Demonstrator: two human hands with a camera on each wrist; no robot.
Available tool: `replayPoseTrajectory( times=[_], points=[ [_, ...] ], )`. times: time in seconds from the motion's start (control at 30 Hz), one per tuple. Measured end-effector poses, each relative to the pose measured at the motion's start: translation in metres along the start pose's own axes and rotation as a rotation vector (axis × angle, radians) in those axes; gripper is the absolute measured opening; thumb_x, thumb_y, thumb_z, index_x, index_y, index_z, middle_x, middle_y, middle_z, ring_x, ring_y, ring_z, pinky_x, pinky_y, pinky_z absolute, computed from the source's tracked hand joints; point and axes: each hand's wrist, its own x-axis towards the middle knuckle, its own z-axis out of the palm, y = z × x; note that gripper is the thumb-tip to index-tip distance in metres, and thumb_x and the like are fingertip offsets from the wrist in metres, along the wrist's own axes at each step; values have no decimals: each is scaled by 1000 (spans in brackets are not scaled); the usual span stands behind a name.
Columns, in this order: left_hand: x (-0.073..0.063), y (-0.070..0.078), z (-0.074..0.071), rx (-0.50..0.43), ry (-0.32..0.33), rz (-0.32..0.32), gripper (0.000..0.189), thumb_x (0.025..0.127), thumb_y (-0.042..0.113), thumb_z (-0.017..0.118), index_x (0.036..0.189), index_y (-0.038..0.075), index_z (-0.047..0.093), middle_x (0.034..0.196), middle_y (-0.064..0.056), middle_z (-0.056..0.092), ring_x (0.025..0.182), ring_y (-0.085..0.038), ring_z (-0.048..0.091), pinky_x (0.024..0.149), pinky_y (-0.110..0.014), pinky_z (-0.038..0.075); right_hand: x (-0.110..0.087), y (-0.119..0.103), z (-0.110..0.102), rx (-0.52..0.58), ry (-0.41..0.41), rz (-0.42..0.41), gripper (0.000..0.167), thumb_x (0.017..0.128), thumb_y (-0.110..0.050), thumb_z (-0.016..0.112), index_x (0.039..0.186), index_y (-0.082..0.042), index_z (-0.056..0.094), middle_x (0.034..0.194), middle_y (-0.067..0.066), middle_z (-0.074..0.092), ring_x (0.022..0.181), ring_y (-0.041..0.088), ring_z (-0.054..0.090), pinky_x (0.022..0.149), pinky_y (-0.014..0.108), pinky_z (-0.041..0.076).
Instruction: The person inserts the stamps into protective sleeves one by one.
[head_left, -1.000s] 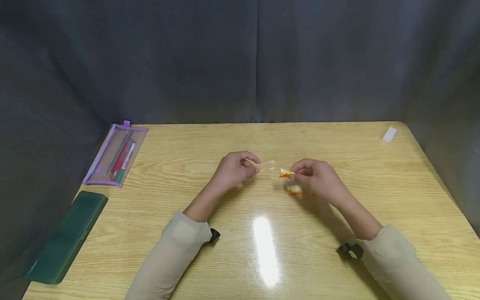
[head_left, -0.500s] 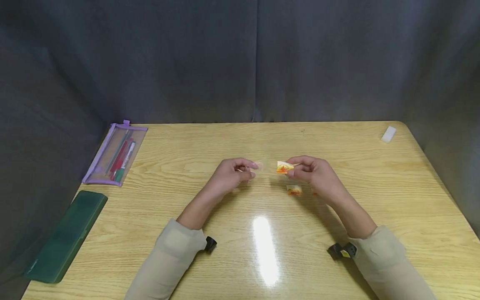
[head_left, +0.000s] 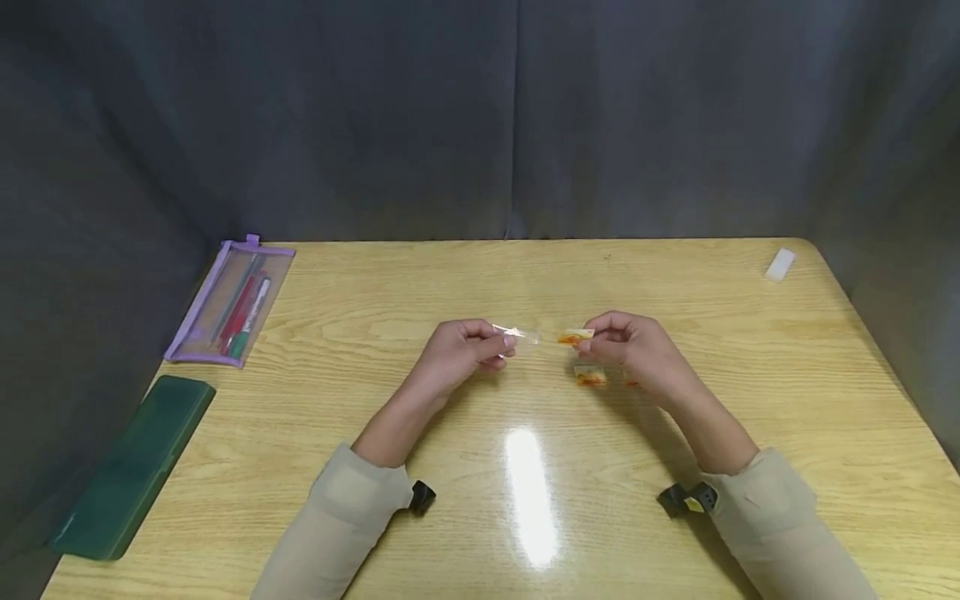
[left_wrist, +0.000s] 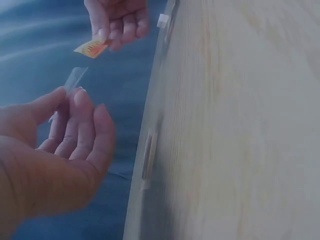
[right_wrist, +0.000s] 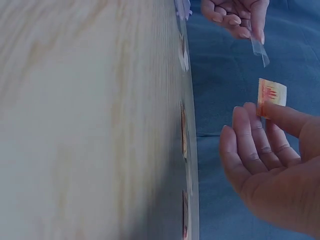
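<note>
My left hand (head_left: 457, 354) pinches a small clear plastic strip (left_wrist: 76, 78) between thumb and fingers, its free end pointing toward the other hand. Opposite it, my right hand (head_left: 637, 354) holds a small yellow-and-orange printed packet (right_wrist: 272, 93) by one end between thumb and fingertips. One edge of this packet looks serrated in the right wrist view. A gap separates strip and packet, and both are held above the table. On the tabletop below the right hand lies a similar packet (head_left: 590, 377). Another orange-marked piece (head_left: 630, 379) beside it is mostly hidden by that hand.
A purple-edged mesh pouch (head_left: 232, 304) with pens lies at the table's back left. Nearer on that side is a dark green case (head_left: 135, 467). A white block (head_left: 780, 264) sits at the back right corner, and dark curtains (head_left: 480, 125) surround the wooden table (head_left: 360, 292).
The left hand has drawn slightly back and toward the person, and its clear strip has turned. The packet in the right hand has tilted, showing its printed face, then less of it.
</note>
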Motion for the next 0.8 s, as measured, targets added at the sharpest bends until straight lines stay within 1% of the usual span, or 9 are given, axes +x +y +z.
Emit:
replayPoseTrajectory(
  times=[0.13,0.23,0.3,0.37,0.47,0.53,0.7,0.8],
  points=[
    [-2,-1,0,0,22,15,20,93,20,75,95,0,75,90,-8,76,74,-13,72,86,-43,63,0,-1,0,7,-2,14,30,98,-22,69,115,2,61,106,9,75,101,20,75,95,35,58],
    [-3,-2,0,-12,35,15,23,93,21,76,96,-1,76,87,-8,77,73,-13,72,86,-43,63,1,-3,3,0,10,23,31,98,-24,69,115,2,63,111,15,74,101,23,75,96,38,58],
    [-4,-2,1,-29,40,18,22,93,20,76,98,-2,77,89,-10,78,74,-14,74,86,-44,63,2,-4,5,7,20,27,30,98,-23,69,116,0,64,111,16,73,99,25,75,94,40,59],
    [-5,-2,1,-42,45,24,21,93,18,75,101,-2,77,92,-11,78,75,-15,74,86,-44,63,2,-6,7,27,31,21,30,98,-21,68,119,-1,64,105,12,75,95,25,75,91,40,61],
    [-5,-2,2,-64,51,31,19,93,14,75,103,-1,77,97,-12,78,75,-13,74,85,-42,64,2,-8,8,66,41,10,31,98,-17,67,124,0,62,97,0,75,89,22,75,87,37,62],
    [-4,-2,3,-76,57,31,18,93,13,74,104,-1,76,97,-11,77,73,-11,73,82,-38,64,3,-9,9,85,44,2,31,99,-15,65,126,1,62,93,-6,74,88,20,75,87,36,62],
    [-5,1,6,-108,74,28,16,92,9,74,105,-1,75,99,-10,76,74,-11,72,74,-27,63,5,-12,12,121,50,8,33,100,-14,63,128,2,62,91,-10,74,86,14,76,87,35,62],
    [-4,2,7,-113,90,29,15,92,9,74,104,-1,76,100,-9,75,73,-12,71,72,-26,62,6,-13,15,145,50,11,32,99,-15,64,126,3,62,90,-10,74,83,12,75,86,34,63]
  ],
)
